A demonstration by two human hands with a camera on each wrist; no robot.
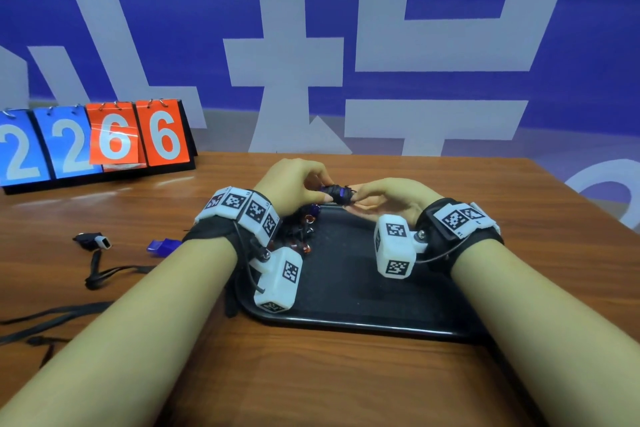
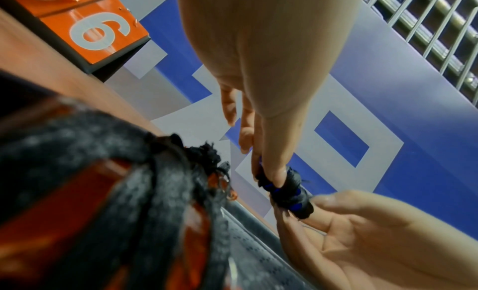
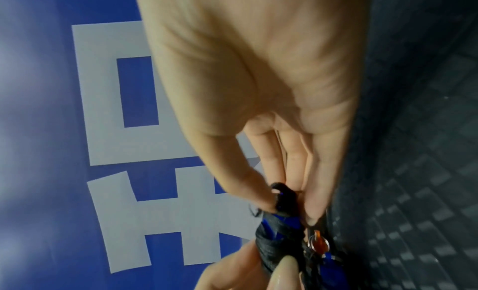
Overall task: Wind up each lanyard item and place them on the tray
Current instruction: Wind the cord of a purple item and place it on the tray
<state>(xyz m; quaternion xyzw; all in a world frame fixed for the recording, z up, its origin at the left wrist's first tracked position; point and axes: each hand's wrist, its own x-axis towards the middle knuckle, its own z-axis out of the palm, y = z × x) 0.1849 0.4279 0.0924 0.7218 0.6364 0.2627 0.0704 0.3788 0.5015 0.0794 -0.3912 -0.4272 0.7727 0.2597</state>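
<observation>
A blue whistle wound in black lanyard cord (image 1: 338, 193) (image 2: 285, 193) (image 3: 278, 225) hangs above the far edge of the black tray (image 1: 349, 288). My left hand (image 1: 313, 188) pinches its left end between thumb and fingers. My right hand (image 1: 356, 199) pinches its right end, palm turned up. Several wound whistles, red and blue (image 1: 306, 229) (image 2: 116, 212), lie piled at the tray's left edge, partly hidden by my left wrist. On the table to the left lie an unwound black whistle (image 1: 91, 240) with its cord, a blue whistle (image 1: 162, 247) and more loose cord (image 1: 52, 317).
A flip scoreboard reading 2266 (image 1: 93, 142) stands at the table's back left. A blue and white wall banner rises behind the wooden table (image 1: 346, 374). The tray's middle and right side are bare.
</observation>
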